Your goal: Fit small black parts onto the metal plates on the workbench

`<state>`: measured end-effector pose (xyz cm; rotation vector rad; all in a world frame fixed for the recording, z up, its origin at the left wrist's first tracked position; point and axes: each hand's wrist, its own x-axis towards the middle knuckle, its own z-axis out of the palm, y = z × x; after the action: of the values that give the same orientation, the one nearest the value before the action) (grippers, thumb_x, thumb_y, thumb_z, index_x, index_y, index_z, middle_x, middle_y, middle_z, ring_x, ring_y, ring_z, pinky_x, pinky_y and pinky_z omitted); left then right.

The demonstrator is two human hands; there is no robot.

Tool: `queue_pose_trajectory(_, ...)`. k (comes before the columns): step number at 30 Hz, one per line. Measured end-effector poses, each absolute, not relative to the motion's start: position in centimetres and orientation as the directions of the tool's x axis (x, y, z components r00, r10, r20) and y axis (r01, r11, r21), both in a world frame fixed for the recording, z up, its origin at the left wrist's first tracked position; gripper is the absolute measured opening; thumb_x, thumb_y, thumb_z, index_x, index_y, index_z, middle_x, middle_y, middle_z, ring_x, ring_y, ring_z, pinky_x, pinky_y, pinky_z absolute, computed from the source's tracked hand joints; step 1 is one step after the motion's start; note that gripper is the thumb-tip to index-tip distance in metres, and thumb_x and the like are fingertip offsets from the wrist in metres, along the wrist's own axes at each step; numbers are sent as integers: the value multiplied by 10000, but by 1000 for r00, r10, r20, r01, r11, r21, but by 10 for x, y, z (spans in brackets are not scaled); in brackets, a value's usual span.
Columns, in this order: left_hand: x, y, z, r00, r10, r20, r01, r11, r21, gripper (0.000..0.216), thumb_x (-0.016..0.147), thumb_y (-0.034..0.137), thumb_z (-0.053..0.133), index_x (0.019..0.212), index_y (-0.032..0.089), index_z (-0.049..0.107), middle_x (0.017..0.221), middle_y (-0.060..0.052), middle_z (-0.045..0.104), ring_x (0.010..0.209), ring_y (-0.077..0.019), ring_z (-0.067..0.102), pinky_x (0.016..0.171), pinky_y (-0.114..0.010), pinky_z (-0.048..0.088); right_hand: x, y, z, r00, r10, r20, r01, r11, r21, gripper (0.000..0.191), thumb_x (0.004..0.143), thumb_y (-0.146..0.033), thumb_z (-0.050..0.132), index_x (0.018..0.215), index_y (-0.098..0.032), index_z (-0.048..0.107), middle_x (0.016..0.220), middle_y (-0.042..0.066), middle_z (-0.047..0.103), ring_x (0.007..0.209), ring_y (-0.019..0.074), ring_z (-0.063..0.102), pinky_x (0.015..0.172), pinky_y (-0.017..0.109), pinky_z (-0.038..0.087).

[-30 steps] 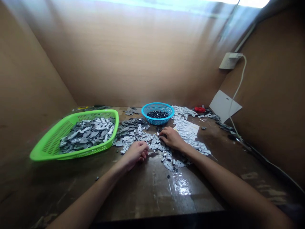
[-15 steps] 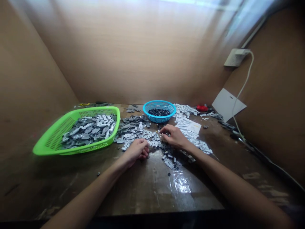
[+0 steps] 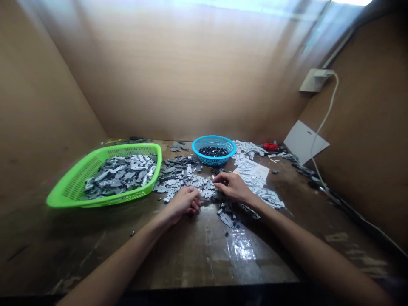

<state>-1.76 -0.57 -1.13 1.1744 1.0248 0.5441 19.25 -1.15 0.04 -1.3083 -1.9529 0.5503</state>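
Observation:
My left hand (image 3: pixel 185 201) is closed beside the near edge of the pile of flat grey parts (image 3: pixel 177 182). Its fingers curl in and the thumb presses on the index finger; whatever they hold is too small to make out. Over the middle of the heap, my right hand (image 3: pixel 232 187) bends its fingers down, thumb and index tips close together at the loose parts. Any piece between those tips cannot be made out. Small dark pieces (image 3: pixel 228 208) lie below the right hand, partly hidden by it.
A green basket (image 3: pixel 159 163) full of grey parts stands at the left. Behind the hands is a blue basket (image 3: pixel 214 162) with small black pieces. Pale strips (image 3: pixel 250 170) spread at the right, near a red object (image 3: pixel 270 146). A white cable (image 3: pixel 331 100) hangs down the right wall.
My right hand has dipped slightly, with its fingertips at the loose parts. My left hand stays closed in nearly the same place. The whole view has shifted a little.

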Motion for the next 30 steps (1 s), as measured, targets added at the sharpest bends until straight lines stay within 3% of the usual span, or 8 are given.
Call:
queue_pose_trajectory(6, -17, -6, -8, 449, 806, -386, 151, 357, 922, 166, 693, 303, 535, 736, 155, 474, 627, 4, 528, 460, -62, 470, 426, -161, 341, 193, -12, 0, -235, 927, 293, 528, 375, -762, 149, 728, -234, 578, 852, -170, 631, 864, 24, 635, 758, 132, 570, 686, 244, 429)
queue_pose_trajectory(11, -17, -6, -5, 433, 820, -374, 98, 370, 924, 182, 690, 309, 558, 735, 152, 477, 618, 11, 524, 461, -56, 468, 436, -158, 331, 193, -10, -2, -346, 898, 274, 414, 408, -814, 105, 684, -200, 622, 780, -160, 640, 899, 34, 616, 839, 148, 566, 766, 271, 430)
queue_pose_trajectory(14, -18, -5, -5, 419, 839, -346, 63, 353, 933, 192, 686, 304, 576, 717, 154, 459, 614, 15, 522, 461, -54, 468, 432, -153, 317, 191, -10, -4, -342, 887, 311, 422, 440, -792, 83, 684, -198, 636, 760, -174, 660, 952, 40, 603, 902, 155, 557, 839, 290, 404)
queue_pose_trajectory(19, -18, -5, -4, 409, 857, -314, 36, 329, 944, 195, 694, 295, 585, 724, 154, 453, 629, 9, 531, 474, -56, 479, 431, -149, 316, 190, -10, -6, -243, 906, 347, 451, 422, -786, 105, 714, -232, 624, 792, -181, 672, 957, 50, 605, 912, 159, 558, 829, 293, 406)
queue_pose_trajectory(30, -18, -5, -4, 416, 854, -312, 1, 343, 939, 196, 684, 284, 594, 740, 148, 464, 635, 1, 539, 483, -59, 490, 444, -152, 339, 189, -12, -4, -283, 918, 278, 426, 380, -821, 119, 709, -254, 632, 787, -177, 677, 1004, 59, 600, 950, 173, 554, 852, 311, 403)
